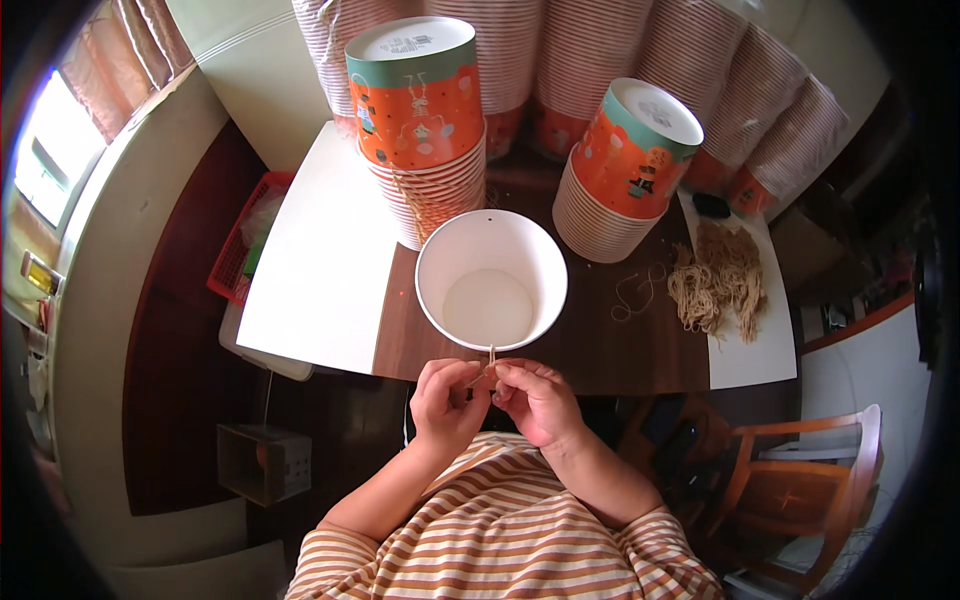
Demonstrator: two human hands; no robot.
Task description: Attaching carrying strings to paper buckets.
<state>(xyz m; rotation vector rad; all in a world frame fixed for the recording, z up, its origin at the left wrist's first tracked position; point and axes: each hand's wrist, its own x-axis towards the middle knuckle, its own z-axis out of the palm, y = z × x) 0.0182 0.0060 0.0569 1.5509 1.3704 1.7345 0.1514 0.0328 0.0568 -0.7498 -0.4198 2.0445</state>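
Note:
A white paper bucket (538,270) stands on the table with its open mouth facing me and a small hole in its far rim. A thin beige cord (491,354) comes over the near rim. Just below that rim, my left hand (445,402) pinches the cord between thumb and fingers. My right hand (538,398) pinches it close beside the left, fingertips nearly touching. The fingers partly hide the cord's ends. Further right on the table lies a tangled bundle of beige cords (718,280), with one loose cord (640,292) beside it.
Upside-down stacks of orange and green paper buckets stand at the back left (415,120) and back right (640,150). Behind them rise several plastic-wrapped stacks (590,60). A red basket (240,240) is left of the table (640,350); a wooden chair (800,490) stands at lower right.

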